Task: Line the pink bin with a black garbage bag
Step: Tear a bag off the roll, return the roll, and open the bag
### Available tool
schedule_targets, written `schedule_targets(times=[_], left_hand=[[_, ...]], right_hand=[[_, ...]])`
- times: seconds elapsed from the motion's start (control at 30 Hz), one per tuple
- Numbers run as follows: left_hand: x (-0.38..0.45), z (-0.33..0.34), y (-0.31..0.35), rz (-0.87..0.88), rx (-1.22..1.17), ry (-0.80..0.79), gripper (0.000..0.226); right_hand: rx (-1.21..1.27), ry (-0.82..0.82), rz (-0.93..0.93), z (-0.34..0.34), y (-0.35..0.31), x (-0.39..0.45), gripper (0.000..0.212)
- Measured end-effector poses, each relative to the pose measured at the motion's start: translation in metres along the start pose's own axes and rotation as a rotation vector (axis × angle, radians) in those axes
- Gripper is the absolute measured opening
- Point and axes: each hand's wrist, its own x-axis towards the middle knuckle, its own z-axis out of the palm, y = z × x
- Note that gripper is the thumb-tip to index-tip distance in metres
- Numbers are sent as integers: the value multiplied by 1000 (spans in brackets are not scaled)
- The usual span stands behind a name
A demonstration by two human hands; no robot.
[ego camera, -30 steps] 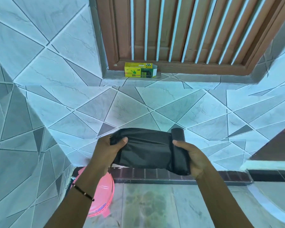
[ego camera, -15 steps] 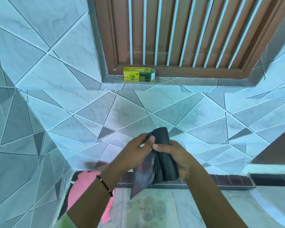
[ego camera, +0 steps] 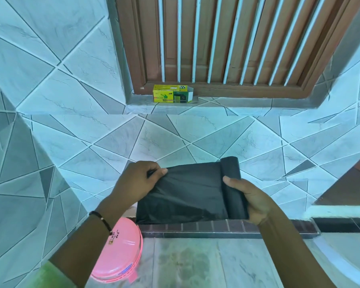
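One black bag roll (ego camera: 233, 188) gripped by right hand (ego camera: 252, 201), left hand (ego camera: 137, 179) pinching sheet edge, one pink bin (ego camera: 121, 250), possibly lidded

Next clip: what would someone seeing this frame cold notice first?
Probably the black garbage bag, stretched out mid-frame between the left hand and the right hand, whose fingers hold the roll it comes off. Next, the pink bin at lower left, lid on, partly behind the left forearm, and the yellow-green box on the sill below the wooden shutter.
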Motion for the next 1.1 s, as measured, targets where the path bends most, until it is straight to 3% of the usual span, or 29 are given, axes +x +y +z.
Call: schedule_targets(times=[0.1, 0.23, 0.4, 0.5, 0.73, 0.87, 1.0, 1.1], left_hand=[[0, -1, -4, -54, -78, -82, 32], [0, 20, 32, -95, -352, -260, 44], [-1, 32, 38, 13, -369, -111, 24], [-3, 24, 30, 32, -397, -122, 17], [4, 4, 14, 29, -341, -91, 11], [9, -2, 5, 6, -294, -86, 18], [14, 11, 24, -50, -351, -250, 47], [14, 32, 49, -18, -516, -345, 47]], right_hand=[[-25, 67, -32, -1, 1, 0, 57], [-96, 19, -42, 26, 8, 7, 54], [-98, 8, -68, 21, 8, 8, 77], [-108, 2, -62, 4, 6, 0, 92], [-30, -3, -110, -18, -8, -12, 81], [-17, 5, -110, -21, -12, -12, 71], [-30, -10, -76, 2, -4, 1, 63], [-30, -66, -82, 23, 3, 13, 66]])
